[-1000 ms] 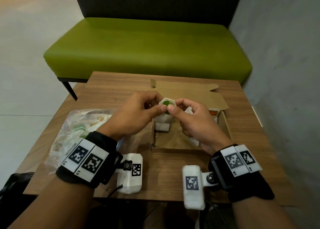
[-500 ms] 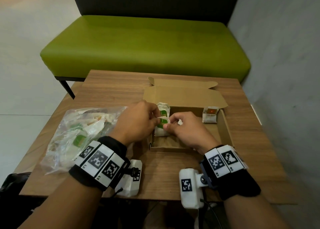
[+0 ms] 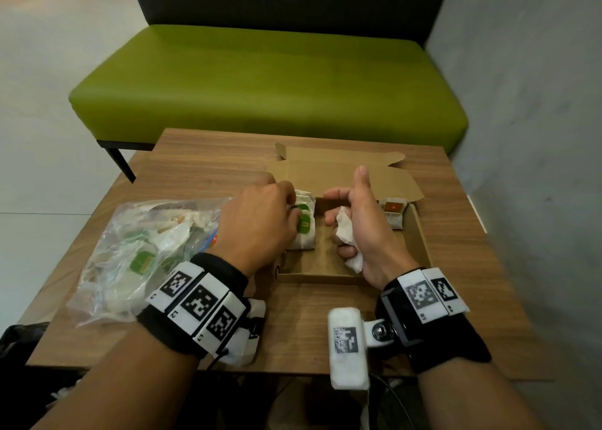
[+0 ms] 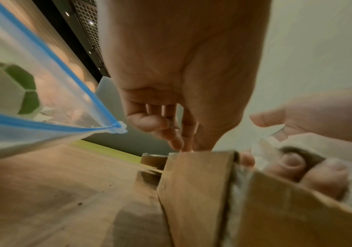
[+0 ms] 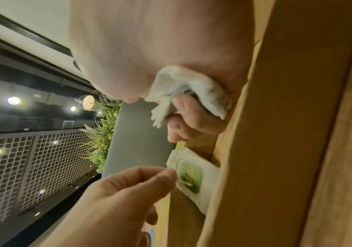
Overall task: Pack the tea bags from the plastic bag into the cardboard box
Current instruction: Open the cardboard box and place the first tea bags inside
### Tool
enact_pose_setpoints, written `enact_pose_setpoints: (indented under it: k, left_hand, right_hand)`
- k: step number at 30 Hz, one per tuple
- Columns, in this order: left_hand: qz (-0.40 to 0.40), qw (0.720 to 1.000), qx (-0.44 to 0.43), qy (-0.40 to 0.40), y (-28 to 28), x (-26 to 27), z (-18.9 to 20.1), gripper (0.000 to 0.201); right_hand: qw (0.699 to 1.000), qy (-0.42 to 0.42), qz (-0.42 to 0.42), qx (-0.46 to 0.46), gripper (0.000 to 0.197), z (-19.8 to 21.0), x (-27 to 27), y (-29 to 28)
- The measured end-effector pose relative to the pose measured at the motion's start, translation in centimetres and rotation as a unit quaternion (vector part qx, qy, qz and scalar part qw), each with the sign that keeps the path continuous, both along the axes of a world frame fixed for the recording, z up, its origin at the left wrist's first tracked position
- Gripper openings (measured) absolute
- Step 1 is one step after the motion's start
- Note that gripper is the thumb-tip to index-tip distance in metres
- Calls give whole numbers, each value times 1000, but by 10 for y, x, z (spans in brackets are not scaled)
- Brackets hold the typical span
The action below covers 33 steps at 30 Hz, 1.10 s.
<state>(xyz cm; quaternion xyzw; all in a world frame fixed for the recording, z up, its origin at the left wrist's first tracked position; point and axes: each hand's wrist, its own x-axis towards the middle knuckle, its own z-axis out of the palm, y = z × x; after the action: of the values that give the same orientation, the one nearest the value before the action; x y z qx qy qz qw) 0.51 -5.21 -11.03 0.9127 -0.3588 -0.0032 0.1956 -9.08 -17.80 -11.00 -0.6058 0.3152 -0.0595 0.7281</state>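
The open cardboard box [image 3: 325,278] sits mid-table, lid flap folded back. Green-tag tea bags [image 3: 306,231] stand against its left wall, and my left hand [image 3: 291,213] pinches the front one by its edge, as the right wrist view shows [image 5: 188,177]. My right hand [image 3: 338,231] is inside the box with thumb raised, fingers curled round crumpled white tea bags [image 5: 183,86]. A red-tag tea bag [image 3: 394,211] lies in the back right corner. The clear plastic bag [image 3: 130,266] with several tea bags lies left of the box, its blue zip edge [image 4: 50,127] open.
The small wooden table [image 3: 211,169] ends close behind the box. A green bench [image 3: 260,81] stands beyond it and a grey wall [image 3: 521,136] runs along the right. A dark bag [image 3: 19,335] sits low at the left.
Both hands came down from above the box, where they pinched one green-tag tea bag. The left now holds it at the left wall; the right has drawn away with its thumb up.
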Motion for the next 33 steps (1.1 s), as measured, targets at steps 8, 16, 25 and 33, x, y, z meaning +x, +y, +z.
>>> enact_pose_setpoints:
  k: [8,16,25,33]
  left_hand:
    - [-147,954,-135,225,-6,-19,35,21]
    - [-88,926,-198,310,-9,-20,27,6]
    - [-35,927,-240,287,8,5,33,12]
    - [-12,904,-272,329,7,1,31,8]
  right_hand:
    - [994,-84,26,69,81,3,-1,3]
    - [988,-102,43,109,76,3,-1,2]
    - [991,-103,63,48,17,7,-7,-1]
    - [993,-120,-11,-1,9,8,-7,-1]
